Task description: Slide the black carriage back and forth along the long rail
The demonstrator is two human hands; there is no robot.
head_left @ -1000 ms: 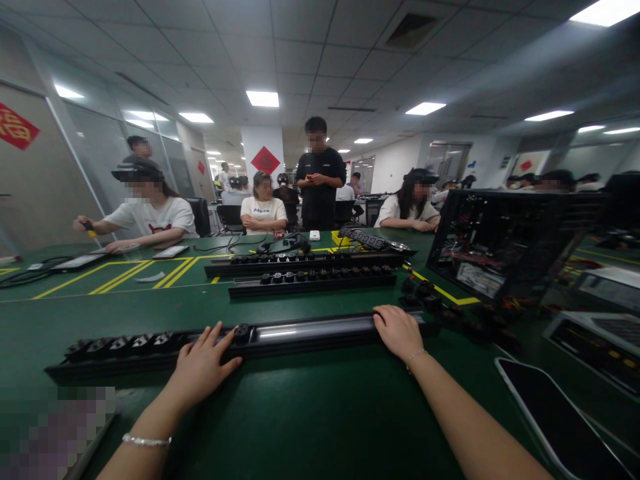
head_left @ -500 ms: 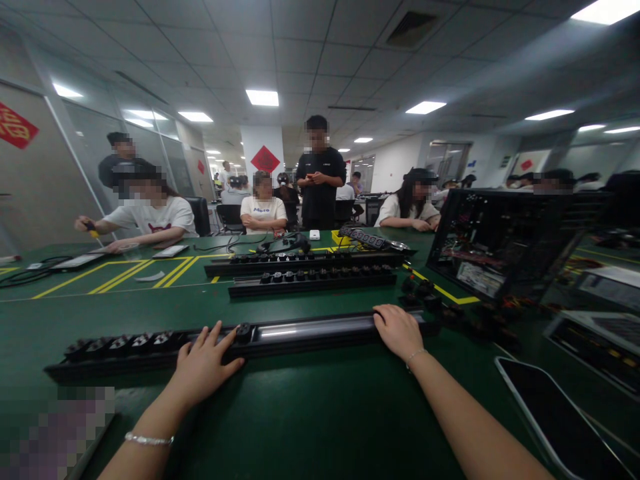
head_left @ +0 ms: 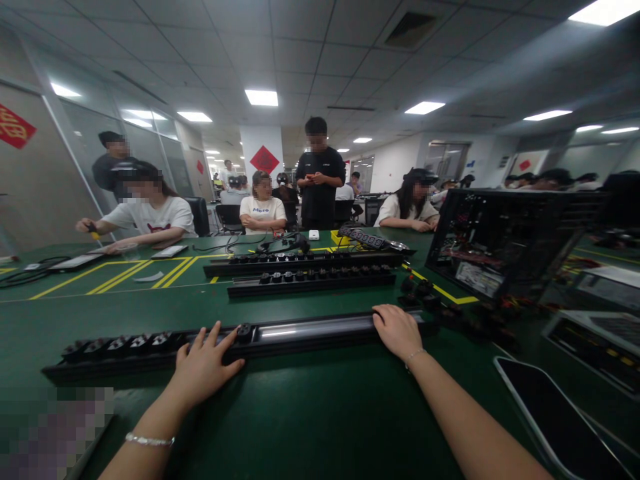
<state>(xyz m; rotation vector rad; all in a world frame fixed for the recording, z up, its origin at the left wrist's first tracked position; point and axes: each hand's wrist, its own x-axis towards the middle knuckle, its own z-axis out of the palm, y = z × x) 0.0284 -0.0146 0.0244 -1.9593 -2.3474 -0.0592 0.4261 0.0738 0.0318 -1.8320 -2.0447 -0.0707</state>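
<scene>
A long black power strip housing lies across the green table in front of me. Several black socket modules sit in its left part, and a single socket module sits near the middle. The channel to the right of that one shows a smooth, shiny floor. My left hand rests on the housing with fingers spread, its index fingertip at the single module. Over the right end, my right hand has its fingers bent together across the housing; the fingertips are partly hidden.
Two more socket-filled strips lie farther back. An open computer case stands at right, with loose black modules beside it. A phone lies at front right. Several people sit or stand across the table.
Both hands stay in the same place on the housing. The view has shifted very slightly; nothing else visibly differs.
</scene>
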